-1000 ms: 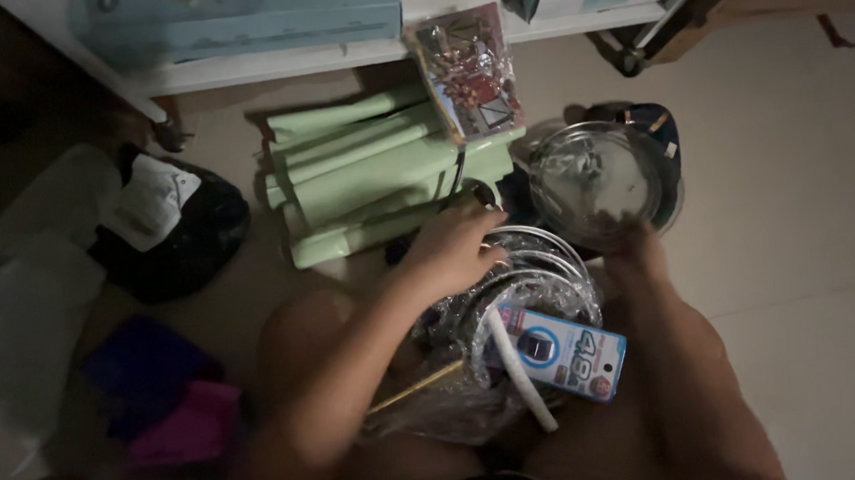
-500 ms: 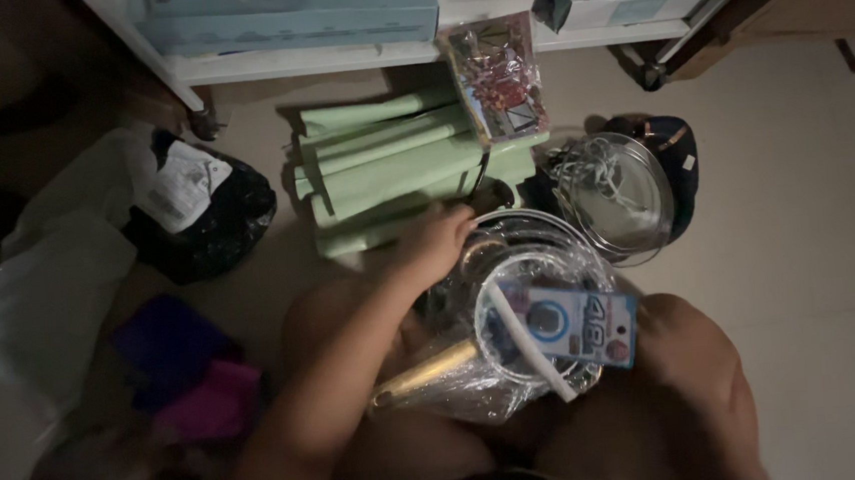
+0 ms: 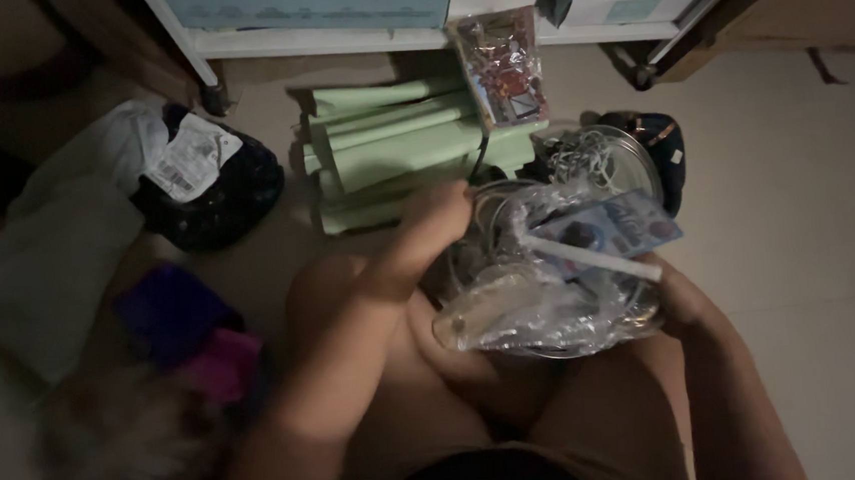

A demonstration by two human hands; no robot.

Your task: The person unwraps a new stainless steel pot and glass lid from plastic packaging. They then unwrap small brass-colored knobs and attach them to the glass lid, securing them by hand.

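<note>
The clear plastic bag [image 3: 543,307] sits in the person's lap, stuffed and crinkled, with a blue carton [image 3: 607,227] and a white stick [image 3: 594,256] already lying on top. The left hand [image 3: 441,214] closes on its upper rim; the right hand [image 3: 677,293] cups the far side — its fingers are hidden. Sorting looks partway: green paper rolls [image 3: 391,147], a snack packet [image 3: 504,64] and a wire-filled bowl [image 3: 597,158] wait on the floor.
</note>
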